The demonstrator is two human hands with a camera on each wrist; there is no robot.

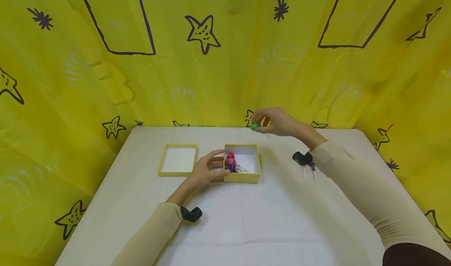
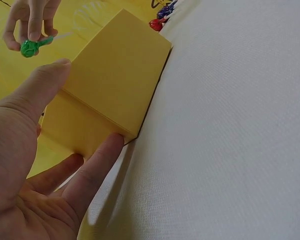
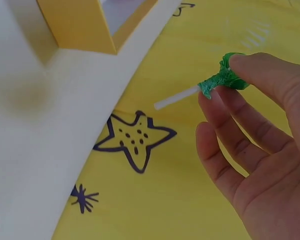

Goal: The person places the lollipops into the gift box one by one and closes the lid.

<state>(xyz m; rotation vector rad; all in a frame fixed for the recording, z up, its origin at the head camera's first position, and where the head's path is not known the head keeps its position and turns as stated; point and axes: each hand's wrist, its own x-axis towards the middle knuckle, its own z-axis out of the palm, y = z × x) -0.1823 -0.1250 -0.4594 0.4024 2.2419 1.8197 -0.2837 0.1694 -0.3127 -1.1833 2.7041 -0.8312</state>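
Observation:
In the head view my right hand (image 1: 276,122) is raised above the table's back edge, pinching a green-wrapped lollipop (image 1: 254,127) by its head. The right wrist view shows its white stick pointing away from the fingers. My left hand (image 1: 207,169) holds the near left corner of a yellow box (image 1: 241,178), thumb at the front wall and fingers against the left side. Inside the open box lie several lollipops (image 1: 230,161) in red and purple wrappers, with white sticks. In the left wrist view the box's yellow outer walls hide its contents.
A yellow-rimmed lid (image 1: 177,160), white inside, lies left of the box. Two more lollipops (image 1: 312,172) lie on the white table at right, partly hidden by the right wrist camera (image 1: 302,158). Yellow patterned curtain (image 1: 218,74) stands behind the table.

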